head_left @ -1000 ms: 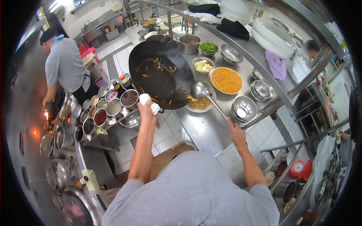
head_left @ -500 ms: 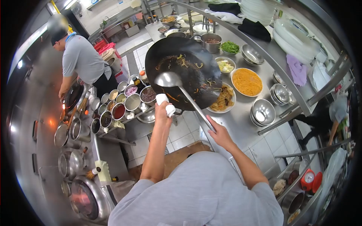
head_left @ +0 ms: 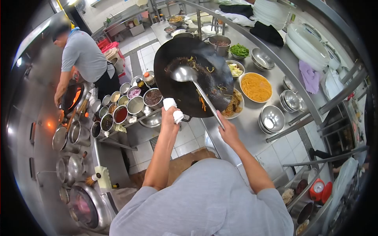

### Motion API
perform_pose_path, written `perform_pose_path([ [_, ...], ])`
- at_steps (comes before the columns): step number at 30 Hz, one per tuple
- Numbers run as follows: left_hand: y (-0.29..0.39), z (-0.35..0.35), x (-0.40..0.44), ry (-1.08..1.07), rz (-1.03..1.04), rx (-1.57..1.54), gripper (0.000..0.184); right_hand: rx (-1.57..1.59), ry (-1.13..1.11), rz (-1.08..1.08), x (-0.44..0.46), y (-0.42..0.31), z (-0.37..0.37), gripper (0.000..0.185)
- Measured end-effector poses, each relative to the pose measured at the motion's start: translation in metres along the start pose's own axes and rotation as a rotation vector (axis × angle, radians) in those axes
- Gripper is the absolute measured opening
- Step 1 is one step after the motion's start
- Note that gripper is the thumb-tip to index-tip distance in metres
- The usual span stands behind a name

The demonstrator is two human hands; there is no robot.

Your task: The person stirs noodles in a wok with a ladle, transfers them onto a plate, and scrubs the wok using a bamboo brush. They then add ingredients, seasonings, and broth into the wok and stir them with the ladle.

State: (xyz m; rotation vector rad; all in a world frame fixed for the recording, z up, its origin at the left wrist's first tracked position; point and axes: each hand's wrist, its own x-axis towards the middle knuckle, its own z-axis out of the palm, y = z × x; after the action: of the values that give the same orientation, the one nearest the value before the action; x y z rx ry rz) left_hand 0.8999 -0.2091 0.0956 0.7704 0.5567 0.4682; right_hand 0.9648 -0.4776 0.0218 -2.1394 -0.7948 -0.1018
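My left hand (head_left: 171,118) is closed around a folded white cloth (head_left: 170,104) at the near rim of a large black wok (head_left: 167,53), by its loop handle. The wok is raised and tilted toward the counter, with noodle scraps and carrot strips stuck inside. In my right hand (head_left: 229,134), fingers wrapped round its long handle, is a metal ladle (head_left: 184,74) whose bowl lies over the wok's inner surface. Partly hidden under the wok's right edge is a plate of fried noodles (head_left: 235,105). Beside it sits a bowl of plain orange-yellow noodles (head_left: 256,87).
Stacked steel bowls (head_left: 272,118) and chopped greens (head_left: 239,50) share the right counter (head_left: 252,125) under a steel shelf rail (head_left: 271,59). Seasoning pots (head_left: 120,114) crowd the left. Beyond, a co-worker (head_left: 84,55) stands at a flaming wok (head_left: 73,96).
The ladle bowl has shifted right and up inside the wok, its handle now steeper. Carrot strips lie farther right. Flames now show in the co-worker's wok. A person at far right has left view.
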Motion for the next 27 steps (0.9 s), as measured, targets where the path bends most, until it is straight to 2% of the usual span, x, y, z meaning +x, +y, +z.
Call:
perform_pose_path([
  [2, -0.001, -0.001, 0.007, 0.038, 0.015, 0.004, 0.035, -0.119, -0.004, -0.072, -0.043, 0.054, -0.023, 0.071],
  [4, 0.002, -0.01, 0.016, 0.029, 0.023, 0.003, 0.035, -0.462, -0.222, 0.154, -0.086, 0.094, -0.079, 0.071],
  [5, 0.005, -0.011, 0.018, 0.036, 0.028, 0.0, 0.035, -0.465, -0.232, 0.148, -0.09, 0.092, -0.091, 0.071],
  [7, 0.017, -0.007, 0.014, 0.03, 0.004, 0.087, 0.033, -0.588, -0.104, 0.023, -0.098, 0.081, -0.113, 0.07],
  [8, 0.017, -0.009, 0.019, 0.027, 0.002, 0.085, 0.033, -0.592, -0.103, 0.025, -0.093, 0.074, -0.115, 0.07],
  [10, 0.018, -0.013, 0.03, -0.041, -0.045, 0.129, 0.03, -0.529, -0.089, -0.106, -0.072, 0.061, -0.11, 0.067],
  [14, 0.02, -0.023, 0.039, -0.03, -0.101, 0.039, 0.022, -0.618, -0.129, -0.098, -0.065, 0.099, -0.115, 0.066],
  [16, 0.019, -0.027, 0.036, -0.051, -0.119, 0.031, 0.017, -0.598, -0.04, -0.058, -0.06, 0.108, -0.11, 0.067],
  [18, 0.016, -0.024, 0.028, -0.044, -0.07, 0.02, 0.015, -0.521, -0.029, -0.081, -0.041, 0.08, -0.097, 0.066],
  [19, 0.013, -0.023, 0.027, -0.04, -0.07, 0.019, 0.015, -0.444, -0.013, -0.103, -0.036, 0.068, -0.094, 0.065],
  [23, 0.016, -0.015, 0.025, -0.038, -0.051, 0.001, 0.017, -0.484, -0.033, -0.113, -0.06, 0.081, -0.115, 0.064],
  [25, 0.017, -0.017, 0.022, -0.025, -0.039, 0.001, 0.018, -0.663, -0.085, 0.026, -0.078, 0.111, -0.132, 0.064],
  [26, 0.021, -0.021, 0.022, -0.04, -0.074, 0.03, 0.028, -0.666, -0.085, 0.03, -0.069, 0.105, -0.13, 0.064],
  [27, 0.021, -0.024, 0.022, -0.056, -0.112, 0.065, 0.039, -0.601, 0.023, -0.049, -0.054, 0.1, -0.12, 0.064],
])
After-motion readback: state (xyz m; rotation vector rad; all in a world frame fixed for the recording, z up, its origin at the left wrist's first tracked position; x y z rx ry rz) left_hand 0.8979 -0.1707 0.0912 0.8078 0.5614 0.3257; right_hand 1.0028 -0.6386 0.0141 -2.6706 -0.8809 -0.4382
